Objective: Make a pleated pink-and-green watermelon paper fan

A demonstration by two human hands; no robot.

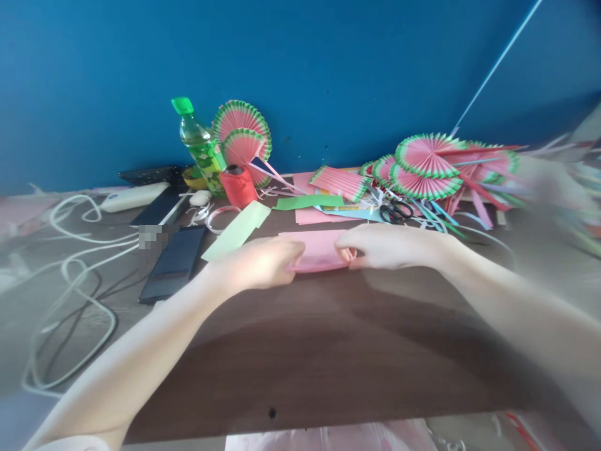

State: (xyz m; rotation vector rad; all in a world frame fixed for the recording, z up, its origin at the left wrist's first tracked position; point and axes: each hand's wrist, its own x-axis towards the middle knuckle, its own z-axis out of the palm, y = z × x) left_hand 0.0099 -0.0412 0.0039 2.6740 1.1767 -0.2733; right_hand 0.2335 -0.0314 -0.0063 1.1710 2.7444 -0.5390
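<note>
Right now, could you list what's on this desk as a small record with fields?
Left hand: pinching left end of the pink paper
Right hand: pinching its right end
Surface: brown table
Behind the paper: scissors, watermelon-patterned paper fans, red ribbon roll, green-capped bottle
To its left: dark phone, white cables

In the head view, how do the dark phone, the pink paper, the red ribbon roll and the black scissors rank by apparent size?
1. dark phone
2. pink paper, ends hidden by the left hand and right hand; may equal the phone
3. red ribbon roll
4. black scissors, only slightly smaller
</note>
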